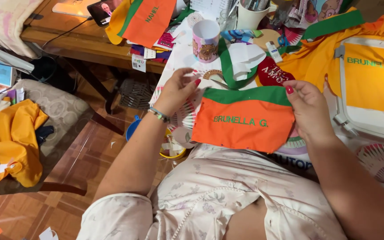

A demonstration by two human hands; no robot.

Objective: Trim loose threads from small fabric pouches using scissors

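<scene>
Two hands hold orange cloth panel (243, 124) at frame ctr, long axis horiz.: left hand (178, 91) & right hand (310, 109) pinch its upper corners.

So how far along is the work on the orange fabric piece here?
Done: the orange piece already has its green band sewn along the top and green embroidered lettering across it. A similar orange piece lies on the wooden table. In hand: the left hand and right hand hold it by its upper corners. Left: a yellow garment sits in the embroidery hoop.
</scene>
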